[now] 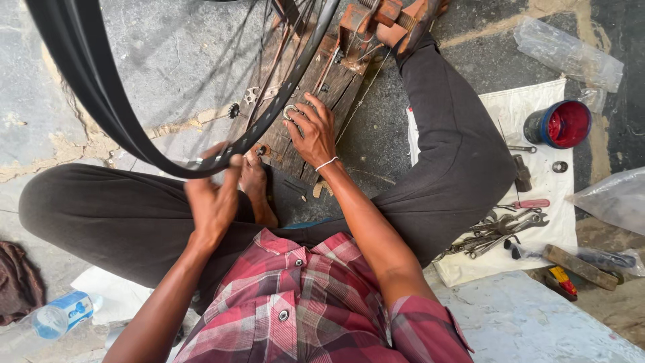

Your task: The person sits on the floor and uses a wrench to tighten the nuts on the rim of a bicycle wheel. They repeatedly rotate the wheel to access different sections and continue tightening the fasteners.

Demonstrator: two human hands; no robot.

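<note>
I sit cross-legged on the ground with a black bicycle wheel rim [101, 101] standing in front of me. My left hand [213, 198] grips the rim's lower edge, near its spoke holes. My right hand [311, 131] reaches past the rim to a worn wooden board [336, 87], fingers curled around a small round metal part [290, 111]. Thin spokes cross the upper part of the wheel. A rusty orange clamp [376, 17] sits at the board's far end.
On a white cloth [531, 101] at the right lie several wrenches [500, 232], a red-handled screwdriver [531, 204] and a blue tub of red grease [557, 124]. Clear plastic bags [568, 50] lie beyond. A plastic bottle [60, 314] rests at the lower left.
</note>
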